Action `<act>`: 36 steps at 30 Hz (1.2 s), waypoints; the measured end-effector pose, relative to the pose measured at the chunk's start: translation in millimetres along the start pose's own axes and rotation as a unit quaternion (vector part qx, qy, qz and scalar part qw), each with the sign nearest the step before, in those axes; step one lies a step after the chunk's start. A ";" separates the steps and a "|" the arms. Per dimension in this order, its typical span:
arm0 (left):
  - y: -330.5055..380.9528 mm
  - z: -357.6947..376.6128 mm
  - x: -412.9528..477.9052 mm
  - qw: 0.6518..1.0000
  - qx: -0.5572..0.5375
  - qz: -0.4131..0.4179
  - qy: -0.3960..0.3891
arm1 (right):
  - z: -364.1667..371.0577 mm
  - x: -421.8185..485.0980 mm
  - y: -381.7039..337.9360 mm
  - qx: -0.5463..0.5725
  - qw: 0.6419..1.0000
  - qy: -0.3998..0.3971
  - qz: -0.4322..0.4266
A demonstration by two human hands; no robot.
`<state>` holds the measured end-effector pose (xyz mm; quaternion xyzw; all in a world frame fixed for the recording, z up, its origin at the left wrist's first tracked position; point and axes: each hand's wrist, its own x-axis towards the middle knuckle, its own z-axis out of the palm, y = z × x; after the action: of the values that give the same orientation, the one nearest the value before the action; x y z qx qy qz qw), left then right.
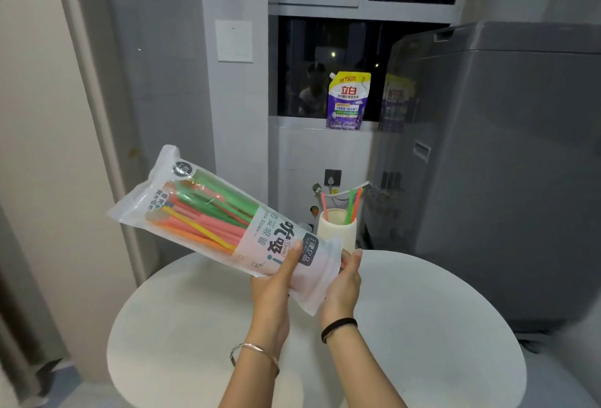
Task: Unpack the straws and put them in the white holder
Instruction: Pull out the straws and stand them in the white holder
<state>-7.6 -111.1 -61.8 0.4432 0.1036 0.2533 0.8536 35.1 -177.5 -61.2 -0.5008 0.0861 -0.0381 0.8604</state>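
A clear plastic pack of coloured straws (214, 212) is held tilted above the round white table (422, 326), its sealed end pointing up and left. My left hand (276, 280) grips the pack's lower end from below, thumb on the printed label. My right hand (344, 280) holds the pack's open end at the right, fingers curled against the plastic. The white holder (338, 232) stands at the table's far edge, just behind my right hand, with three straws (351, 206) leaning in it: one pink, one green, one orange.
A grey washing machine (504, 163) stands close to the right of the table. A purple detergent pouch (348, 100) sits on the window ledge behind. A grey wall and door frame rise at the left.
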 end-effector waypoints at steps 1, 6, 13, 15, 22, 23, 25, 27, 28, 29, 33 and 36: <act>-0.2 -1.2 1.0 1.000 -0.008 -0.001 0.014 | -0.4 -0.1 -0.3 -0.017 1.000 -0.012 -0.017; -0.8 -8.6 4.2 0.996 -0.077 -0.034 0.031 | -4.9 3.8 -0.5 -0.121 0.984 -0.083 -0.106; 2.5 -24.1 16.6 0.976 -0.175 -0.088 0.099 | -15.3 17.6 -11.0 -0.176 0.963 -0.112 -0.173; 4.1 -29.5 19.3 0.967 -0.209 -0.106 0.101 | -18.9 23.1 -14.9 -0.146 0.971 -0.087 -0.167; -0.2 -15.8 10.1 0.958 -0.220 -0.155 0.096 | -13.9 18.5 -16.6 -0.120 0.982 -0.105 -0.101; -0.5 -15.7 10.5 0.957 -0.224 -0.158 0.098 | -14.4 17.6 -18.4 -0.111 0.984 -0.100 -0.093; 0.0 -18.8 13.4 0.952 -0.236 -0.165 0.102 | -16.9 18.7 -24.5 -0.078 0.989 -0.080 -0.100; 0.5 -22.6 16.1 0.947 -0.248 -0.182 0.097 | -19.4 20.0 -31.3 -0.031 0.990 -0.066 -0.119; 0.6 -23.1 16.5 0.944 -0.252 -0.190 0.091 | -19.8 20.4 -33.0 -0.017 0.990 -0.067 -0.125; 0.3 -22.1 16.2 0.943 -0.255 -0.194 0.086 | -19.2 20.2 -33.7 -0.021 0.989 -0.073 -0.125; -5.2 -11.3 10.0 0.950 -0.249 -0.179 0.056 | -11.9 13.6 -22.8 -0.115 0.983 -0.126 -0.071; -6.9 -6.4 6.8 0.948 -0.252 -0.188 0.053 | -9.6 13.7 -21.0 -0.111 0.985 -0.110 -0.076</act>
<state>-2.0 -106.4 -70.8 0.1718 0.1628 0.1289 0.9630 47.2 -198.2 -49.1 -0.5993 -0.0434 -0.0382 0.7984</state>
